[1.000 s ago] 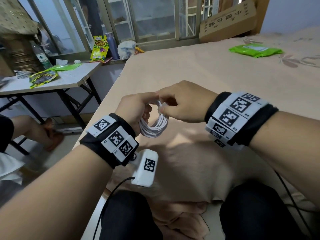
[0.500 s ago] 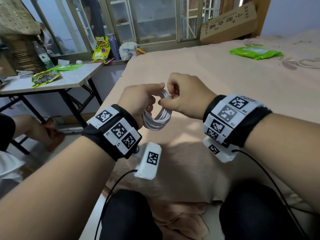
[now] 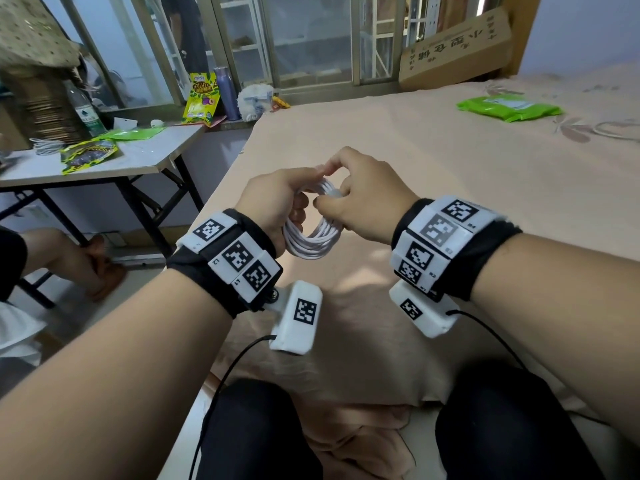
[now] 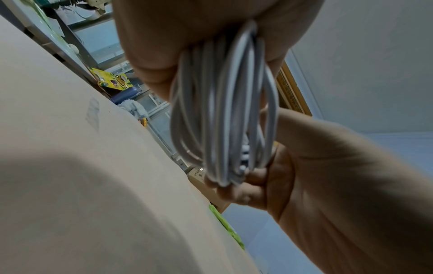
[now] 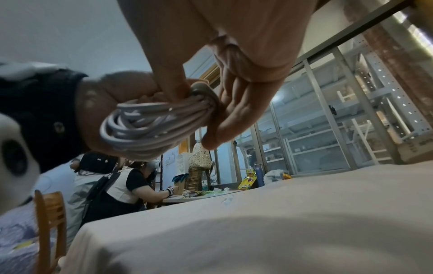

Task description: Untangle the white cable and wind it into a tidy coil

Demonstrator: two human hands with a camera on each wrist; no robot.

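white cable point(image 3: 313, 237) | coil gripped by left hand point(image 3: 277, 199) | tail end now pinched at top by right hand point(image 3: 367, 199), lifted since earlier | winding judged nearly finished

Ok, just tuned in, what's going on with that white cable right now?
A person sits at a bed and holds the white cable, already wound into a bundle of loops, in the air above it. The left hand grips one side of the coil. The right hand pinches the other side near the top, apparently working the end of the cable around the loops. No loose tail shows, so the coil looks nearly finished.
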